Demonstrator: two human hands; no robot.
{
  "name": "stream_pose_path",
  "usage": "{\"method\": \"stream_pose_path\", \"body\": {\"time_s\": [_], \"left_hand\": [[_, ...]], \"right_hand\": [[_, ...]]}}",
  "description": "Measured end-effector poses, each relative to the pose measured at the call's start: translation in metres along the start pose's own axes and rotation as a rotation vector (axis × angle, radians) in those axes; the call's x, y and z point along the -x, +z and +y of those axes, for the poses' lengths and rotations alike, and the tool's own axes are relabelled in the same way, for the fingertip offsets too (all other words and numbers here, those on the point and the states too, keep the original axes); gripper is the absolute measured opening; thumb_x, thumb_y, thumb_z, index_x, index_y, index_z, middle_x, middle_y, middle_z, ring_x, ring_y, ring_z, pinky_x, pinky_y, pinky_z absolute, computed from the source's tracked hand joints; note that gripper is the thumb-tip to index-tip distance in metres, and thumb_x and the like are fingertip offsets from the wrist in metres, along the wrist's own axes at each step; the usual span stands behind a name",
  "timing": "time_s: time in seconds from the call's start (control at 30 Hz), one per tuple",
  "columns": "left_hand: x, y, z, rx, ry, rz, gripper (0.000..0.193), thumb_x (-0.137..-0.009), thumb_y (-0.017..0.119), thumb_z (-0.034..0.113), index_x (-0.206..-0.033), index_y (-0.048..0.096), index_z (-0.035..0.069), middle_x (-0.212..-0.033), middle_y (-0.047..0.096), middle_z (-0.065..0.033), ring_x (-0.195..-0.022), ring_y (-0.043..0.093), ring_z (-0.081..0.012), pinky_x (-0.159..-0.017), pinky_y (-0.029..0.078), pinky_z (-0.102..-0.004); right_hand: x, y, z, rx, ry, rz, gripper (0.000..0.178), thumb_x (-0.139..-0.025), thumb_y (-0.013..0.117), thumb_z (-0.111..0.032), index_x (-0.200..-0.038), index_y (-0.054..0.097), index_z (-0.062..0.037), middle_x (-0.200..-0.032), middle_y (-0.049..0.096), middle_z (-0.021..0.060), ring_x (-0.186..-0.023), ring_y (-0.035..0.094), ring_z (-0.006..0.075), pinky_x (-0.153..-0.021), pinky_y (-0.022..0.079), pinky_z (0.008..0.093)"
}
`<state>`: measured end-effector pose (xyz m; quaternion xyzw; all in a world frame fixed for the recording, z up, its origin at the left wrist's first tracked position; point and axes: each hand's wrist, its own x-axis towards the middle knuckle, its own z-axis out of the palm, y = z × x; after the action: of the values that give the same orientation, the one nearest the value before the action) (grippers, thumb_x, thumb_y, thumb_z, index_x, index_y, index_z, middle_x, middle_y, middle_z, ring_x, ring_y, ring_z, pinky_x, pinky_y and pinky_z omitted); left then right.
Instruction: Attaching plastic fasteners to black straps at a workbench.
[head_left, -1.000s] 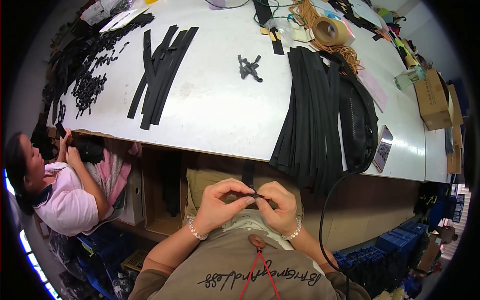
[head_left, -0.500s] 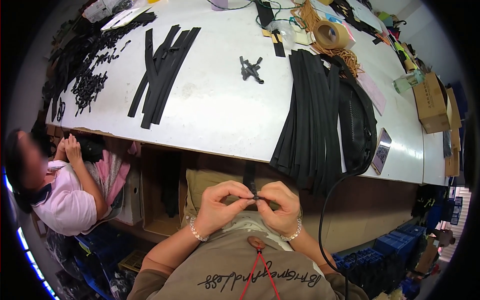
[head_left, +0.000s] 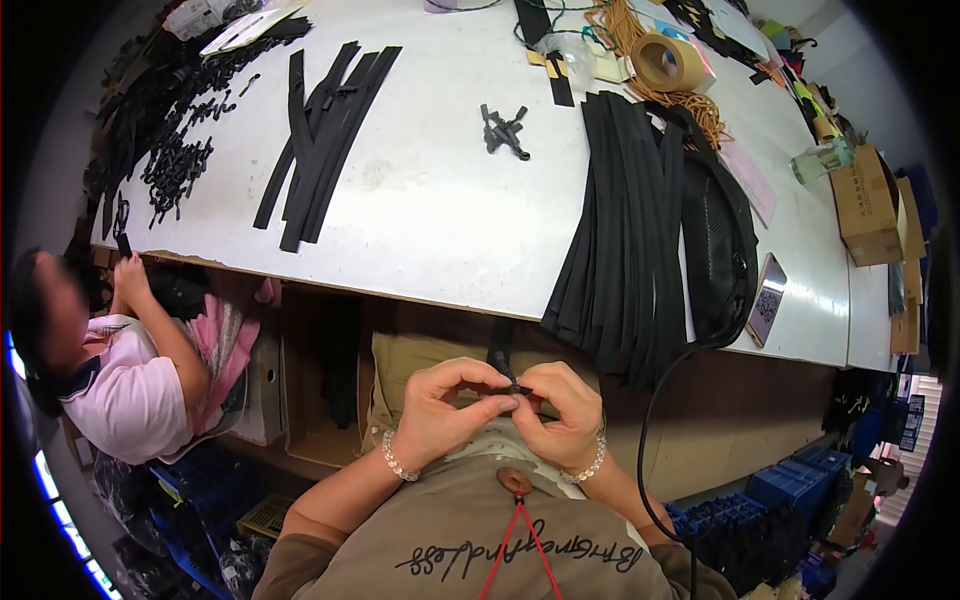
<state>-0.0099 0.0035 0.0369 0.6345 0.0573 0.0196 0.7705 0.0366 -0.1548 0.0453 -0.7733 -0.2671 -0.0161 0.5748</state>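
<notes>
My left hand (head_left: 447,405) and my right hand (head_left: 560,412) meet in front of my chest, just off the table's near edge. Both pinch the end of a black zipper strip (head_left: 501,345), which runs away from me toward the table. A small dark part, apparently a zipper slider, sits between the fingertips; its detail is too small to make out. On the table ahead lies a little heap of black zipper pulls (head_left: 506,132). To its right, a thick bundle of black zipper strips (head_left: 622,240) hangs over the edge. Several more strips (head_left: 335,140) lie crossed at the left.
A black bag (head_left: 718,250) rests beside the bundle, with a cable running down from it past my right arm. Further right are a phone (head_left: 767,300) and a cardboard box (head_left: 868,205). Tape roll (head_left: 665,65) stands at the back. A co-worker (head_left: 130,390) sits at left.
My hands stay together, with the fingertips shifting slightly around the small dark part. The co-worker's hands have moved a little toward the table edge, a black piece now showing above them.
</notes>
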Motion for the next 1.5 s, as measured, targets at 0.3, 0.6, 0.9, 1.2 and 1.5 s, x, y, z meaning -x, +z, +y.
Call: {"method": "stream_pose_path", "body": {"time_s": [0.3, 0.6, 0.9, 1.2, 1.5], "left_hand": [[0.000, 0.006, 0.000, 0.007, 0.065, 0.008, 0.015, -0.073, 0.070, -0.008, -0.086, 0.064, -0.002, -0.089, 0.064, -0.0090, -0.080, 0.061, -0.0130, -0.071, 0.051, -0.0243], [0.003, 0.013, -0.002, -0.009, 0.127, 0.025, 0.014, -0.075, 0.069, -0.007, -0.087, 0.062, -0.003, -0.088, 0.063, -0.0089, -0.080, 0.060, -0.0137, -0.070, 0.050, -0.0242], [0.004, 0.016, -0.002, -0.030, 0.172, 0.066, 0.014, -0.074, 0.068, -0.008, -0.086, 0.062, -0.003, -0.087, 0.063, -0.0098, -0.078, 0.060, -0.0146, -0.068, 0.049, -0.0244], [0.003, 0.015, -0.002, -0.069, 0.196, 0.060, 0.015, -0.072, 0.067, -0.010, -0.084, 0.061, -0.003, -0.084, 0.064, -0.0108, -0.076, 0.061, -0.0159, -0.067, 0.049, -0.0248], [-0.002, 0.006, -0.008, -0.080, 0.273, 0.074, 0.015, -0.072, 0.068, -0.010, -0.084, 0.062, -0.002, -0.084, 0.065, -0.0111, -0.074, 0.062, -0.0163, -0.065, 0.050, -0.0249]], "right_hand": [[-0.007, -0.001, -0.003, 0.079, -0.041, -0.033, 0.015, -0.062, 0.063, 0.003, -0.075, 0.058, -0.0011, -0.065, 0.053, 0.0076, -0.046, 0.049, 0.0184, -0.043, 0.038, 0.0282], [-0.007, 0.001, 0.003, 0.108, -0.216, 0.033, 0.015, -0.058, 0.060, 0.004, -0.071, 0.057, -0.0012, -0.062, 0.052, 0.0080, -0.046, 0.049, 0.0222, -0.043, 0.038, 0.0309], [-0.008, 0.007, 0.007, 0.157, -0.310, 0.116, 0.017, -0.053, 0.059, 0.003, -0.069, 0.056, -0.0013, -0.061, 0.049, 0.0069, -0.045, 0.047, 0.0217, -0.041, 0.037, 0.0305], [-0.009, 0.004, 0.008, 0.242, -0.378, 0.101, 0.019, -0.051, 0.059, 0.002, -0.070, 0.056, -0.0011, -0.062, 0.049, 0.0062, -0.044, 0.047, 0.0209, -0.041, 0.038, 0.0306], [-0.010, 0.001, 0.008, 0.197, -0.323, 0.015, 0.019, -0.063, 0.064, 0.001, -0.081, 0.058, 0.0005, -0.071, 0.058, 0.0097, -0.054, 0.055, 0.0240, -0.048, 0.044, 0.0319]]}}
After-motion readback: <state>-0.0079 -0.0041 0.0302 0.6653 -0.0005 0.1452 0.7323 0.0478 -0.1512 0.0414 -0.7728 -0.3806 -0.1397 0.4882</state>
